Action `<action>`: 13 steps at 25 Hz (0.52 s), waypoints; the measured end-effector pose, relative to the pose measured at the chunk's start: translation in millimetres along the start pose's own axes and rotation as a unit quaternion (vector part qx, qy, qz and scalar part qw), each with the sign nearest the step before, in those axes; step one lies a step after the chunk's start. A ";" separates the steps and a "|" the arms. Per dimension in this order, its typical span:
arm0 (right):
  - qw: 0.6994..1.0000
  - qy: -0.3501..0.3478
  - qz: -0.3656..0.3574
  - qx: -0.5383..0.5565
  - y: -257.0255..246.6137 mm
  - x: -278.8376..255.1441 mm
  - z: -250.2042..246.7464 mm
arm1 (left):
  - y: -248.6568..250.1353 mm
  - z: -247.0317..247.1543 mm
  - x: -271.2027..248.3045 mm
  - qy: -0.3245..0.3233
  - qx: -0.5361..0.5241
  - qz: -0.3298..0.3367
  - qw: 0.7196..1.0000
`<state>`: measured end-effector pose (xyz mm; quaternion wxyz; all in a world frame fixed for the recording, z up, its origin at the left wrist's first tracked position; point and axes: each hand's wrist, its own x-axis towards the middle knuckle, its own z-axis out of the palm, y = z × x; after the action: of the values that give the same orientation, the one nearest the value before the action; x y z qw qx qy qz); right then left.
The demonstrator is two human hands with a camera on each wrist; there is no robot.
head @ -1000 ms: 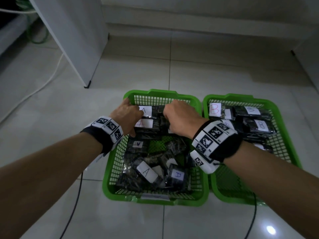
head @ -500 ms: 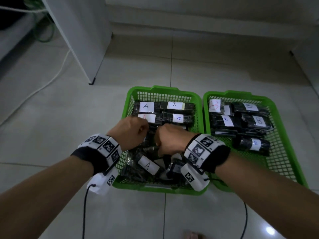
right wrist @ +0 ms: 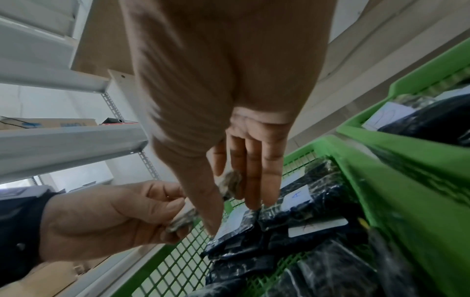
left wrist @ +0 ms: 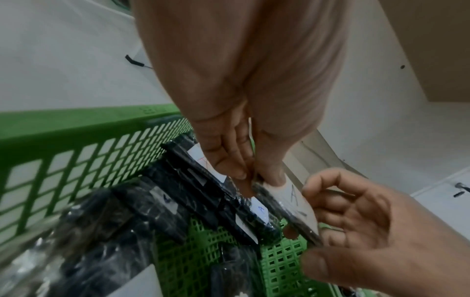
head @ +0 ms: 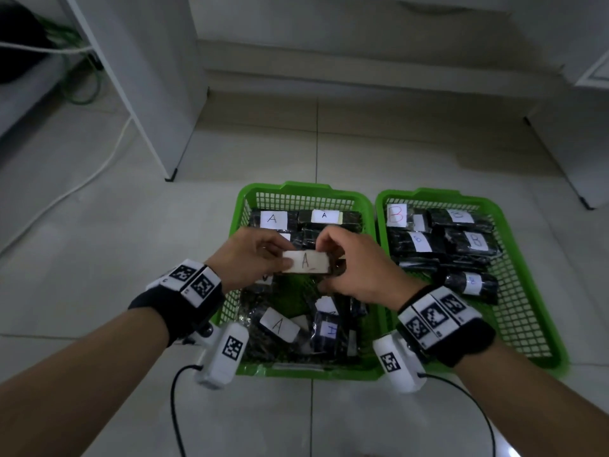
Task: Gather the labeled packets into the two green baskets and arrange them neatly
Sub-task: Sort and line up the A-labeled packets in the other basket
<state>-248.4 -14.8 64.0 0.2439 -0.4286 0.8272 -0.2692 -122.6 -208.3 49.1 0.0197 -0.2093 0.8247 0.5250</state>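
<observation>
Two green baskets stand side by side on the tiled floor. The left basket (head: 298,192) holds dark packets with white A labels; a neat row lies at its far end and loose ones (head: 280,324) lie at its near end. The right basket (head: 514,225) holds packets labelled B (head: 418,242). Above the middle of the left basket both hands hold one A packet (head: 306,262) level. My left hand (head: 255,258) pinches its left end (left wrist: 259,186), and my right hand (head: 356,268) grips its right end. The same packet (right wrist: 230,184) shows between the right fingers.
A white cabinet panel (head: 141,77) stands on the floor at the back left, with a white cable (head: 99,166) trailing beside it. Another white unit (head: 576,143) is at the right. Black wrist-camera cords (head: 174,407) hang over the floor in front of the baskets.
Both hands pulled back from the far row, dipped into the middle of the left basket, and now hold an A packet raised between them.
</observation>
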 end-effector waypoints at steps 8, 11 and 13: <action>0.967 -0.076 0.104 -0.219 12.9 31.4 2.9 | -25.6 6.4 14.3 0.072 0.093 -0.014 0.993; 0.948 -0.152 0.098 -0.260 3.7 34.7 22.3 | -31.9 7.8 14.8 0.070 0.089 -0.018 0.993; 0.935 -0.189 0.105 -0.282 3.6 34.2 29.4 | -32.9 6.2 15.4 0.066 0.098 -0.020 0.993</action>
<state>-249.4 -48.7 34.2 0.2922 -0.4331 0.8481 0.0884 -125.7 -219.8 14.2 -0.0041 -0.2569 0.8675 0.4260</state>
